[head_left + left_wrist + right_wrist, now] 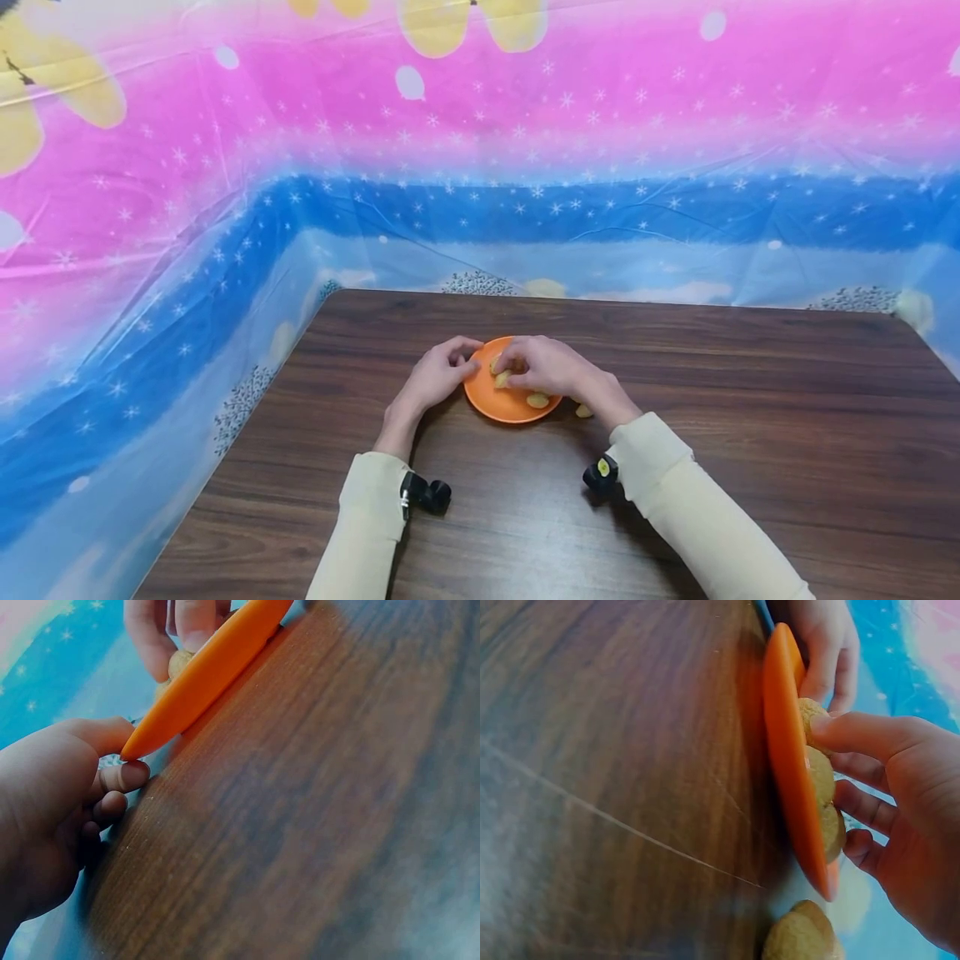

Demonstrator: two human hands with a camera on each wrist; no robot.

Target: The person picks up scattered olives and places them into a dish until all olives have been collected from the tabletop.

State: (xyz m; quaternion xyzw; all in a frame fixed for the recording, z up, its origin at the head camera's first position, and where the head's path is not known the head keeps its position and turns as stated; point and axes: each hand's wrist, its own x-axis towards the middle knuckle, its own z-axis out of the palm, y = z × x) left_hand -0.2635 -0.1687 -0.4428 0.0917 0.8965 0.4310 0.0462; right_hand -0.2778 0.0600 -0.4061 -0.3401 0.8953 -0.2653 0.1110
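Observation:
An orange plate [504, 408] rests on the table, with several small round tan cookies [537, 400] on it. At the plate's left rim, my left hand [442, 372] pinches the edge; the left wrist view has the thumb above and a fingertip [133, 775] below. My right hand [551, 365] reaches over the plate from the right. Its thumb and fingers pinch a cookie [814, 718] near the far side of the plate, as the right wrist view shows. Other cookies [821, 776] lie beside it, under the remaining fingers.
Off the plate's right side, more cookies [802, 936] lie on the brown wooden table [750, 433], partly behind the right wrist in the head view. A printed pink and blue cloth [525, 142] hangs behind the table. Each sleeve cuff carries a small black camera [427, 493].

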